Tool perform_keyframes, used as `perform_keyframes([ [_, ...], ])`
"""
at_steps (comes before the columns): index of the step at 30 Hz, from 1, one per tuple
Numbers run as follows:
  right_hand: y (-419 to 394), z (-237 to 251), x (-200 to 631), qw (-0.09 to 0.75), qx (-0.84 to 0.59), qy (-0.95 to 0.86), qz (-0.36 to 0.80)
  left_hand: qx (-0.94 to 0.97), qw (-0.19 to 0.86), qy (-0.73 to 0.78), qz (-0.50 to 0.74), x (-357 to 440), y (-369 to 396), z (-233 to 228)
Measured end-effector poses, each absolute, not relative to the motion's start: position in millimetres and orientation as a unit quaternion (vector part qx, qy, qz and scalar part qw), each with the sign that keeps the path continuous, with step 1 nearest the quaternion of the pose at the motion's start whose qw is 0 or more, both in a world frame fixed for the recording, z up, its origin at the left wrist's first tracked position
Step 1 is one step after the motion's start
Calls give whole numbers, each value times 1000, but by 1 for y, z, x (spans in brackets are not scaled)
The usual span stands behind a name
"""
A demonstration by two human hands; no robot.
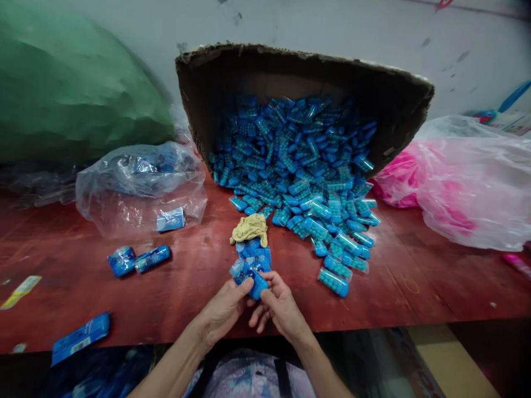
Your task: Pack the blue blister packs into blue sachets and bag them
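Observation:
My left hand [222, 312] and my right hand [280, 307] meet at the near edge of the red table [186, 298]. Both grip one small blue bottle [249, 278] with a blue label around it. Just beyond it lies a small stack of blue labels [255, 253] with a crumpled yellow cloth [250, 228] on top. A tipped cardboard box [290, 72] spills a large heap of blue capped bottles [298, 177] toward my hands.
A clear plastic bag [141, 188] holds wrapped bottles at the left, with two labelled bottles [139, 260] in front of it. A green sack [62, 88] fills the far left. Pink-filled plastic bags [468, 182] lie at the right. A blue label [81, 337] rests at the table's near-left edge.

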State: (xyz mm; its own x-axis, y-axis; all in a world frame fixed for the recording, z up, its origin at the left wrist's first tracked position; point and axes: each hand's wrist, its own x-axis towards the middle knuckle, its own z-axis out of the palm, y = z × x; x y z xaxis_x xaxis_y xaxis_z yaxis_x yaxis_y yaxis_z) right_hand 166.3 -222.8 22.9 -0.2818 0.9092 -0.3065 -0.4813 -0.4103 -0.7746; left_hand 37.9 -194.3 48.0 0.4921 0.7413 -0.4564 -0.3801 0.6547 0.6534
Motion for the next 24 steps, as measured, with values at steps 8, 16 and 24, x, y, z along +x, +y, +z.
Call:
perform_keyframes([
  [8,-222,27,163,423,-429,-300,740,230,861,335,306,35,-195,45],
  [16,-223,25,159,482,-410,-246,734,268,865,298,302,42,-198,51],
  [24,-225,30,165,483,-452,-221,716,287,800,393,351,29,-188,55],
])
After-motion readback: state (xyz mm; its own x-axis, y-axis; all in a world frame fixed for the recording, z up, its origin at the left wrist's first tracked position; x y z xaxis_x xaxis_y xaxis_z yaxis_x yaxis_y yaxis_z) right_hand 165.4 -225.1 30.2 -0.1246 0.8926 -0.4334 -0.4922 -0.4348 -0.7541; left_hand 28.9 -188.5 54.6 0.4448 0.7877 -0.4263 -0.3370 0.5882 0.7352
